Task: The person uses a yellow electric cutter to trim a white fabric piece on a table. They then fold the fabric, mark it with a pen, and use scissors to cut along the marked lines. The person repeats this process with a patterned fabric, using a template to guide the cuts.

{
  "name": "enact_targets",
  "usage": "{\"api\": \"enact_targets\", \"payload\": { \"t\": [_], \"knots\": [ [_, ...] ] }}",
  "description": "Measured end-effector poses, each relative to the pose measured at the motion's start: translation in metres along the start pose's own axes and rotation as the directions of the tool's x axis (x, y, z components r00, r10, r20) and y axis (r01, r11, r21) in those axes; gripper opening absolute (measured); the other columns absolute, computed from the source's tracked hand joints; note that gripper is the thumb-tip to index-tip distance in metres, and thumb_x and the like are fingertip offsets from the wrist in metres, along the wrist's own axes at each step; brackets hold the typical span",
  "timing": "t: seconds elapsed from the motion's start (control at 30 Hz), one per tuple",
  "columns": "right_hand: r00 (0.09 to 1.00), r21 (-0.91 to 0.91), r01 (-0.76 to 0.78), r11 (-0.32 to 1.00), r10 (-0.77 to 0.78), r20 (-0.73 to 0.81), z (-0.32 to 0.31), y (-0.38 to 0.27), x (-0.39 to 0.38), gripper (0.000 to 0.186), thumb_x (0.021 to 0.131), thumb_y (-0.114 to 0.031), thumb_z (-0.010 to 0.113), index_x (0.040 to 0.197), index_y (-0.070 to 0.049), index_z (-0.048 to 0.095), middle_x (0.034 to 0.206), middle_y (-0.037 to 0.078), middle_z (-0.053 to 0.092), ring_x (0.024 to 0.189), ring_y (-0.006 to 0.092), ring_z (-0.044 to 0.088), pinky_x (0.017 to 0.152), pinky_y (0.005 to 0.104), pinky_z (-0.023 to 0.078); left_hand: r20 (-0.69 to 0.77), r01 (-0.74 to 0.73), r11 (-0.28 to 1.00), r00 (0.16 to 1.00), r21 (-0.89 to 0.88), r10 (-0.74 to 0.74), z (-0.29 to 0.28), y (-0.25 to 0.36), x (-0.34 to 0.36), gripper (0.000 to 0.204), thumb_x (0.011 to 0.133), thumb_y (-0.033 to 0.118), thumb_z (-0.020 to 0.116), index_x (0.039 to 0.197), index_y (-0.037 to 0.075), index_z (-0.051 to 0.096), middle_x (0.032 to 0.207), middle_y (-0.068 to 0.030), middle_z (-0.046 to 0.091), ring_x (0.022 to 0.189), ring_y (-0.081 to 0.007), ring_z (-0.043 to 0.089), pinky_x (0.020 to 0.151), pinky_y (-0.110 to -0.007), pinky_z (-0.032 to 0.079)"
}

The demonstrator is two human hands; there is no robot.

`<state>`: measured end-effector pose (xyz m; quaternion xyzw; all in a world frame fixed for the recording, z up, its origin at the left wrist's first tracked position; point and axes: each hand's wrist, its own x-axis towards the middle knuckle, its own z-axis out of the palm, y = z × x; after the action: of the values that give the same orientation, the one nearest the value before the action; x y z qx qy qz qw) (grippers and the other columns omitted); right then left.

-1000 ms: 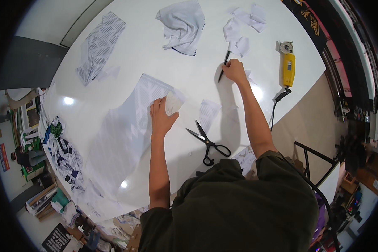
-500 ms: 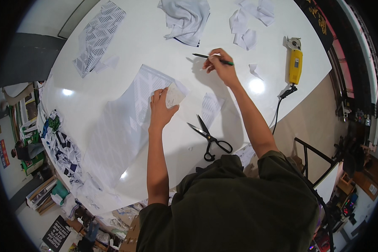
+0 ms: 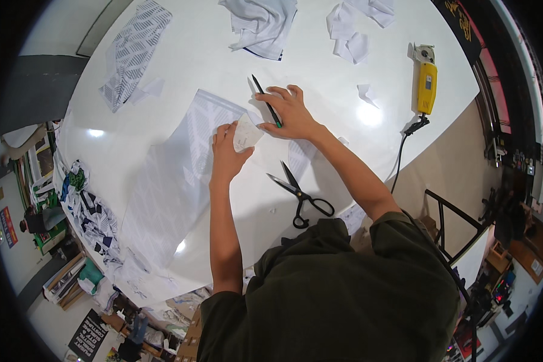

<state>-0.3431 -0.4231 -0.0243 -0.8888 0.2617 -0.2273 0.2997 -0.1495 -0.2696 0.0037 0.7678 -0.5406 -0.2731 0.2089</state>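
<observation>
A small off-white paper pattern piece (image 3: 245, 134) lies on the upper right end of a pale grey-and-white patterned fabric panel (image 3: 174, 163). My left hand (image 3: 226, 158) rests on it, fingers and thumb spread at its edges. Beside its right corner is my right hand (image 3: 291, 116), holding a dark pencil (image 3: 259, 86) that points up and to the left, fingertips close to the table. Black-handled scissors (image 3: 300, 194) lie with their blades apart, nearer to me. A patterned fabric scrap (image 3: 300, 155) shows partly beneath my right forearm.
A yellow corded fabric cutter (image 3: 427, 87) lies at the right edge of the white table (image 3: 205, 60). Crumpled grey cloth (image 3: 262, 27), white scraps (image 3: 349, 37) and striped fabric (image 3: 140, 45) lie at the far side. Mixed cloth scraps (image 3: 93, 214) pile along the left edge.
My right hand has moved left and nearer to me, to the paper piece's edge, turning the pencil more upright in the picture. My left hand stays on the paper piece.
</observation>
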Motion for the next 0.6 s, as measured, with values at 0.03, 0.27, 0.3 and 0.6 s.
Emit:
{"api": "enact_targets", "payload": {
  "t": [0.03,0.27,0.3,0.6],
  "knots": [
    [1.0,0.008,0.002,1.0,-0.002,0.003,0.0012,0.0005,-0.0009,0.068,0.086,-0.038,0.077,0.145,-0.016,0.052,0.139,0.008,0.061,0.139,0.0285,0.046,0.115,0.0567,0.022,-0.001,0.003,1.0,1.0,-0.007,-0.003,0.0,-0.0011,-0.0002,0.082,0.072,0.014,0.085,0.145,0.0,0.052,0.137,-0.0144,0.048,0.125,-0.0383,0.046,0.109,-0.049,0.039],
    [1.0,0.009,-0.02,1.0,0.02,-0.018,0.0048,0.0053,-0.0011,0.068,0.085,-0.039,0.076,0.144,-0.016,0.051,0.133,0.009,0.064,0.139,0.0295,0.048,0.115,0.0583,0.021,0.019,-0.001,1.0,1.0,0.026,0.0,-0.0018,-0.0016,0.0023,0.082,0.072,0.014,0.086,0.145,0.0,0.051,0.139,-0.0162,0.047,0.126,-0.0388,0.045,0.109,-0.047,0.041],
    [1.0,0.008,-0.02,1.0,0.02,-0.023,0.0051,0.0052,-0.001,0.069,0.085,-0.04,0.076,0.144,-0.017,0.051,0.133,0.01,0.064,0.139,0.0295,0.048,0.116,0.0583,0.021,0.025,0.005,1.0,1.0,0.026,-0.006,-0.0018,-0.0017,0.0027,0.082,0.072,0.013,0.086,0.145,0.0,0.051,0.138,-0.0161,0.047,0.126,-0.0387,0.045,0.109,-0.047,0.041],
    [0.998,-0.026,-0.04,0.999,0.041,0.037,0.0042,0.0027,-0.0007,0.084,0.078,-0.053,0.081,0.148,-0.016,0.05,0.143,0.006,0.059,0.142,0.0295,0.044,0.118,0.0579,0.018,0.029,0.022,1.0,0.999,0.015,-0.022,-0.0017,0.0023,0.0035,0.082,0.072,0.014,0.086,0.145,0.0,0.051,0.137,-0.0159,0.048,0.126,-0.0379,0.045,0.11,-0.047,0.041]
  ]
}}
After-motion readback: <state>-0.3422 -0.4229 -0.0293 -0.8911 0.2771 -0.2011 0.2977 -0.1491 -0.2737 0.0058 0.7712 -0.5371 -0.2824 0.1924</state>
